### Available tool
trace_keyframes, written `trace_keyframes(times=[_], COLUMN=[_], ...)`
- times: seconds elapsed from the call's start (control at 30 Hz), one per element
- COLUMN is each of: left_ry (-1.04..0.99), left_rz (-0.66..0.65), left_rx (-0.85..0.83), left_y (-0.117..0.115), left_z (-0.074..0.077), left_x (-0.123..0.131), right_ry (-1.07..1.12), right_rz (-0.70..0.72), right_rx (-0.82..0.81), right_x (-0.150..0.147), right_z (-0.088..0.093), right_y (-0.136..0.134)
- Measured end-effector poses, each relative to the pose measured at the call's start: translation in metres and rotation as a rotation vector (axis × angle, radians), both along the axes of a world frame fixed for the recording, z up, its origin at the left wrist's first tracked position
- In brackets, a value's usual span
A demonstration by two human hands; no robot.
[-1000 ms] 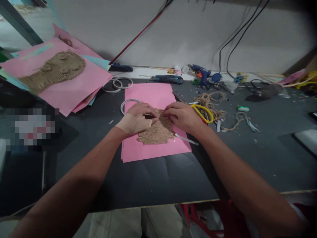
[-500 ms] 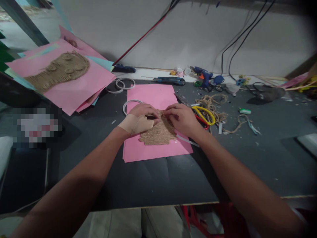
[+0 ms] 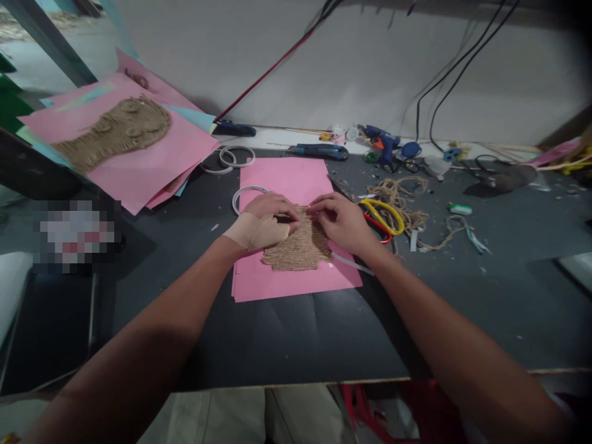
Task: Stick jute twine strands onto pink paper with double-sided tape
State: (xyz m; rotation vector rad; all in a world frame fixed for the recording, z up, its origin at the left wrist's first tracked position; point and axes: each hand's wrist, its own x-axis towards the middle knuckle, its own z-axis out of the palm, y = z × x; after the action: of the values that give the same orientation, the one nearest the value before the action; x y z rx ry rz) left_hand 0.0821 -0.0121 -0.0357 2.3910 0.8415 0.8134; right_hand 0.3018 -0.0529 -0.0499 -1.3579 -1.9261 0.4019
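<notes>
A piece made of rows of brown jute twine [image 3: 298, 254] lies on pink paper sheets [image 3: 283, 176] in front of me. My left hand [image 3: 271, 213], with a beige wrap round the wrist and thumb base, is closed at the upper left of the jute piece, thumb and fingertips together on it. From the other side, my right hand [image 3: 345, 221] pinches at the top edge of the same piece. Whatever strand sits between the fingertips is too small to make out. A thin white strip [image 3: 352, 264] sticks out under my right wrist.
Scissors with yellow and red handles [image 3: 386, 216] and loose twine [image 3: 402, 188] lie to the right. Behind are a utility knife [image 3: 319, 151] and a blue glue gun [image 3: 383, 140]. White rings [image 3: 237, 156] stand near stacked papers [image 3: 189, 145] bearing another twine piece [image 3: 139, 126].
The whole view has shifted slightly, so everything sits a little further right. Both hands keep nearly the same place and pose on the jute piece.
</notes>
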Motion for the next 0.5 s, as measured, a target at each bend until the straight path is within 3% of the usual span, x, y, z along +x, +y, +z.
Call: trace_keyframes(times=[0.5], left_ry=[0.013], left_rz=[-0.009], left_rx=[-0.007], left_y=[-0.0004], left_z=[0.0004], left_x=[-0.0003], right_ry=[0.043], right_rz=[-0.014], right_rx=[-0.03], right_x=[0.0], right_z=[0.0001], right_y=[0.0027])
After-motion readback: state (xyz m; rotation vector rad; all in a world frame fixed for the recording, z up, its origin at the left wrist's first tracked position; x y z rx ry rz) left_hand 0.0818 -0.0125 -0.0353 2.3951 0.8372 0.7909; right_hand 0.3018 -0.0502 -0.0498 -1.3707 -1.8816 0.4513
